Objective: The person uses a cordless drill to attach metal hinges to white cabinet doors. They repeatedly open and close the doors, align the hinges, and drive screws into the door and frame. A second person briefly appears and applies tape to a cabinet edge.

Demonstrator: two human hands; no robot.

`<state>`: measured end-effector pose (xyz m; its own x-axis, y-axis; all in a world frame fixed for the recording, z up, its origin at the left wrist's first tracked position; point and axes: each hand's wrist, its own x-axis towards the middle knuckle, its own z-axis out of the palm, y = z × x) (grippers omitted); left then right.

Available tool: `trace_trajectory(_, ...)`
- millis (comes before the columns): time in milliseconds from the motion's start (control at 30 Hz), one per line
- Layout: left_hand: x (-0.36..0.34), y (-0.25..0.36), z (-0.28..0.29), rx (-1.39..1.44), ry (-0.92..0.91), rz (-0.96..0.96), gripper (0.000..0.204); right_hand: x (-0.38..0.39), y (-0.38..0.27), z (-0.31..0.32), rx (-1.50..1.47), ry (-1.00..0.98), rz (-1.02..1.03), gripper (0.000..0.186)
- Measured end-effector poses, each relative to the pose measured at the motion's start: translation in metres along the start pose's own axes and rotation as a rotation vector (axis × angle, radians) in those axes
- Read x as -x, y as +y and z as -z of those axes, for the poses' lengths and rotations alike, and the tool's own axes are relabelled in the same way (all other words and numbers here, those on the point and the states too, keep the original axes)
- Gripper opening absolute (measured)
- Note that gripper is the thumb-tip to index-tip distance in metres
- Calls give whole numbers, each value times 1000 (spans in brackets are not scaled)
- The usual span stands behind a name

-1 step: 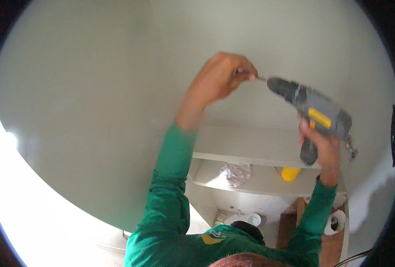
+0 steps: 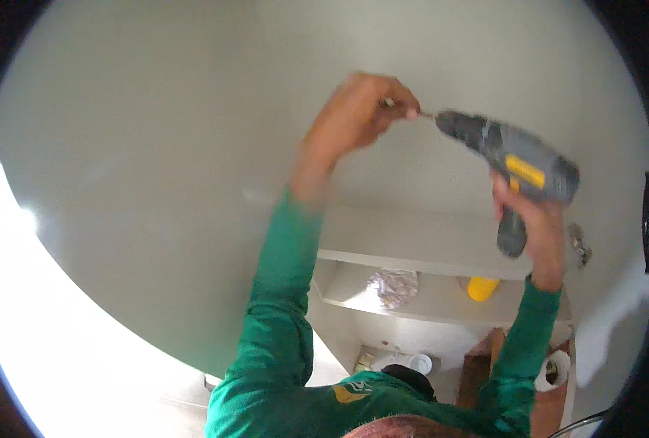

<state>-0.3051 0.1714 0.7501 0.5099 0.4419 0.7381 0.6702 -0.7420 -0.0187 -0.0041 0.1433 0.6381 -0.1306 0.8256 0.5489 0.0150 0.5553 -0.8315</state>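
My right hand (image 2: 527,208) is wrapped round the handle of a grey and black power drill (image 2: 532,164) with a yellow label. The drill points left and slightly up, its black chuck toward my left hand (image 2: 364,109). A thin drill bit (image 2: 427,114) sticks out of the chuck and meets my left fingertips, which are pinched together at its end. Something small and pale shows between those fingers; I cannot tell what it is, and the bit's tip is hidden. Both arms, in green sleeves, are raised in front of a pale, smooth panel (image 2: 171,146).
Below the hands is a white shelf unit (image 2: 405,259) with a crumpled clear plastic bag (image 2: 393,287) and a yellow cylinder (image 2: 483,288). A metal hinge (image 2: 579,245) sits right of my right wrist. Lower down are a white roll (image 2: 553,370) and a white cup (image 2: 420,363).
The drill and both hands are slightly higher in the picture, the bit still meeting my left fingertips. The shelf things have shifted slightly right in the picture.
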Motion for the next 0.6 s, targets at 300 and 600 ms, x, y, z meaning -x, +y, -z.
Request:
trace_trajectory(300, -105, -35, 177, -714, -63, 66, 16, -179, -98, -62, -26, -201, 433, 26)
trace_trajectory(600, -166, -53, 285, -1017, -163, 50, 17, -297, -185, -109, -265, -472, 456, 29)
